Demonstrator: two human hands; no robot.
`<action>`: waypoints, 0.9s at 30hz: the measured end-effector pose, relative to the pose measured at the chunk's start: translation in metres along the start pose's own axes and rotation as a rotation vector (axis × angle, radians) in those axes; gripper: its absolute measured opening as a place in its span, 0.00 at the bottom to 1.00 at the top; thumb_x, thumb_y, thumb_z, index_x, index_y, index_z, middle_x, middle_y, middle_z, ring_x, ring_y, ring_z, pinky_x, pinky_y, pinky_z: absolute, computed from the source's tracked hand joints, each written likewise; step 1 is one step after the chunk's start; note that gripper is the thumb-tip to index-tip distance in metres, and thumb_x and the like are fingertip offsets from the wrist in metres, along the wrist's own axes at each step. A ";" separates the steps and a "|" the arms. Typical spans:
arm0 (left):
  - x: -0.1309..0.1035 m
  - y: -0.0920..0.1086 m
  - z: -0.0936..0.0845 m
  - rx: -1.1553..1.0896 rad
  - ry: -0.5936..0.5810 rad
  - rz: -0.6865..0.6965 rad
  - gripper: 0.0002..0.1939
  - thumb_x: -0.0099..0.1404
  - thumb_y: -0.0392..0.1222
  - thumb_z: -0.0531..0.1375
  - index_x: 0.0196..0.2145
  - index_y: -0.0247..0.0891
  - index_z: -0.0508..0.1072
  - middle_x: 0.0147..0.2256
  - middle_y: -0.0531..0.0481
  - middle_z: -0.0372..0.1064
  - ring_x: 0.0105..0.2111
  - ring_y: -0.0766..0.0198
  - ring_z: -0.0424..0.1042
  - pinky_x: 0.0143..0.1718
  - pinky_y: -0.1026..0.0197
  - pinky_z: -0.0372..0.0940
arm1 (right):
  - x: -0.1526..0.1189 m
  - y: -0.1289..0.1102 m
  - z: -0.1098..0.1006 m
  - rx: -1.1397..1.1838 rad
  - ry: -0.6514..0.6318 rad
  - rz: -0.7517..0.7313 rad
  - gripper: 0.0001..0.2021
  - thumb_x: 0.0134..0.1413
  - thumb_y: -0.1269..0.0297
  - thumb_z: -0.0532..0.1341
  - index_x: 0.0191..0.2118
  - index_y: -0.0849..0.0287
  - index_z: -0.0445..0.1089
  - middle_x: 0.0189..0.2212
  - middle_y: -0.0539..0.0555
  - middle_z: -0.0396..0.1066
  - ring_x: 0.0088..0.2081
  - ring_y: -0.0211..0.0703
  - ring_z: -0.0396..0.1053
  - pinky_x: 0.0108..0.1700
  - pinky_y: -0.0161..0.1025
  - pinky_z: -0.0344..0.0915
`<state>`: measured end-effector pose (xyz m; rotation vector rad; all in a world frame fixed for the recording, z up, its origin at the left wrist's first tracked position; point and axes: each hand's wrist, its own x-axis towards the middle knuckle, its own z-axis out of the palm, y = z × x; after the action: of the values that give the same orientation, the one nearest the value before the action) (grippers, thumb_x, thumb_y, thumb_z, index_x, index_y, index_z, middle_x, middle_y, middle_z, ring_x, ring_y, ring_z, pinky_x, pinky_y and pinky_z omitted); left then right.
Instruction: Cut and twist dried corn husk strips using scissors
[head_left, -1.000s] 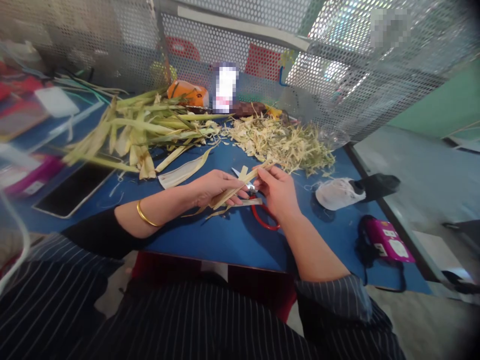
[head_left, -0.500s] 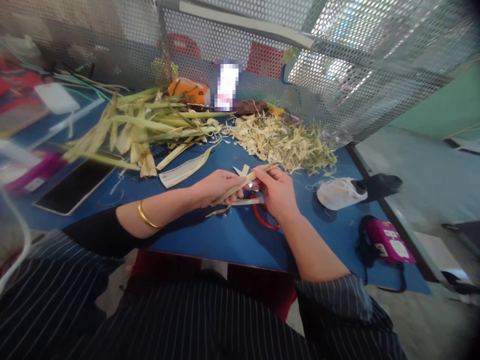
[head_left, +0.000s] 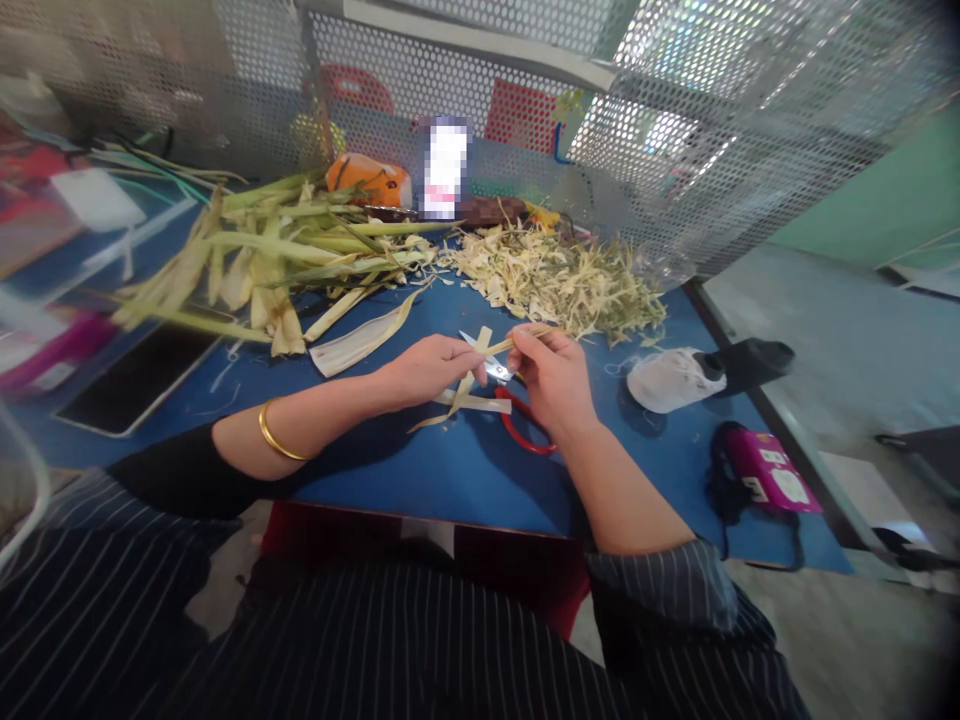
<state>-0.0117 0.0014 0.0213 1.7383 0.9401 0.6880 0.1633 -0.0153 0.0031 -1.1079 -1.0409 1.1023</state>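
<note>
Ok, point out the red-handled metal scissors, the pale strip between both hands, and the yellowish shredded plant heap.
Red-handled metal scissors [head_left: 498,371], head view: metal near pivot.
Pale strip [head_left: 498,348], head view: exposed middle.
Yellowish shredded plant heap [head_left: 544,275], head view: its middle.

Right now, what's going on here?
A person pinches a pale dry strip between the left hand and right hand, above a blue table. Scissors show by the right hand; whether it also holds them isn't clear. Beyond the hands, a pile of stalks sits to the left and a heap of shreds to the right.
</note>
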 end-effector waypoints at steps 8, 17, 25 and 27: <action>0.010 -0.008 -0.013 -0.373 0.181 -0.210 0.13 0.63 0.44 0.55 0.23 0.39 0.70 0.17 0.56 0.47 0.15 0.72 0.43 0.18 0.64 0.38 | 0.018 -0.004 -0.025 -0.194 0.275 -0.208 0.10 0.52 0.58 0.59 0.39 0.54 0.70 0.32 0.50 0.69 0.28 0.36 0.67 0.31 0.36 0.64; 0.016 -0.016 -0.016 -0.602 0.155 -0.273 0.09 0.62 0.42 0.55 0.26 0.38 0.69 0.19 0.57 0.45 0.15 0.73 0.41 0.17 0.63 0.34 | 0.003 0.008 -0.006 -1.355 -0.620 -0.710 0.12 0.60 0.70 0.53 0.35 0.57 0.74 0.36 0.58 0.69 0.38 0.44 0.63 0.40 0.42 0.60; 0.016 -0.014 -0.013 -0.619 0.209 -0.269 0.09 0.62 0.39 0.55 0.26 0.36 0.72 0.26 0.48 0.68 0.23 0.70 0.66 0.22 0.66 0.57 | -0.001 -0.005 -0.009 -0.436 0.092 -0.447 0.05 0.58 0.62 0.57 0.34 0.55 0.68 0.27 0.50 0.68 0.29 0.39 0.67 0.36 0.41 0.66; 0.014 -0.011 -0.010 -0.651 0.140 -0.266 0.10 0.64 0.40 0.55 0.28 0.35 0.72 0.31 0.44 0.72 0.30 0.65 0.72 0.30 0.63 0.65 | -0.002 -0.005 -0.006 -0.186 0.078 -0.258 0.03 0.54 0.62 0.59 0.32 0.55 0.68 0.24 0.47 0.66 0.25 0.36 0.66 0.31 0.38 0.66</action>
<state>-0.0153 0.0203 0.0142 0.9850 0.8911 0.8318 0.1692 -0.0183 0.0068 -1.1171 -1.2051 0.7630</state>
